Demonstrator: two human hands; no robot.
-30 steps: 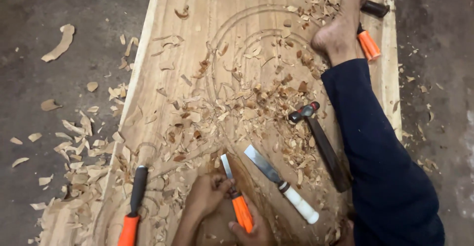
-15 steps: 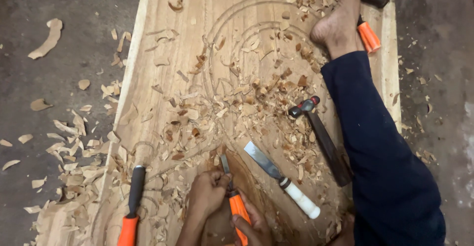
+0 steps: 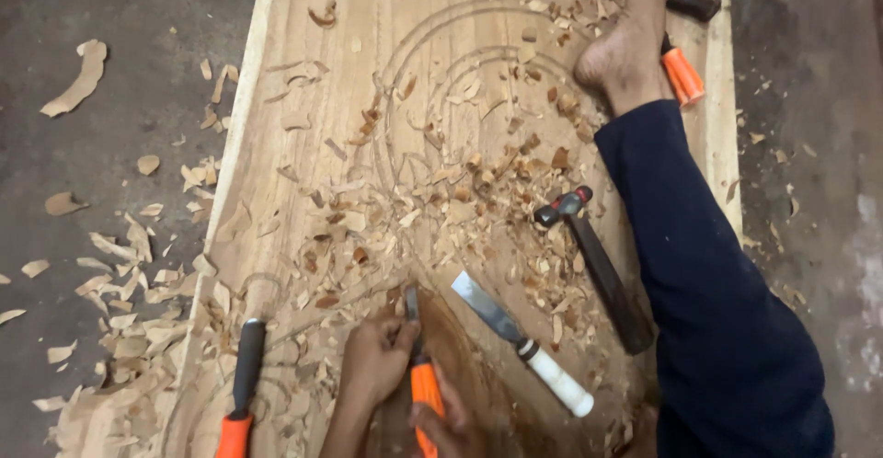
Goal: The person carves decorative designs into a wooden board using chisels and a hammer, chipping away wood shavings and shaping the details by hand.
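The left hand is closed low on the steel shank of an orange-handled carving chisel, steering it, while the right hand, partly out of view, wraps the handle from behind. The edge bites the pale wooden plank at the foot of a carved curve, among curled wood shavings. Shallow, steady pushes along the grain would likely keep the line clean. Beside it lie a white-handled flat chisel and a dark hammer.

No packages, labels, signs or screens.
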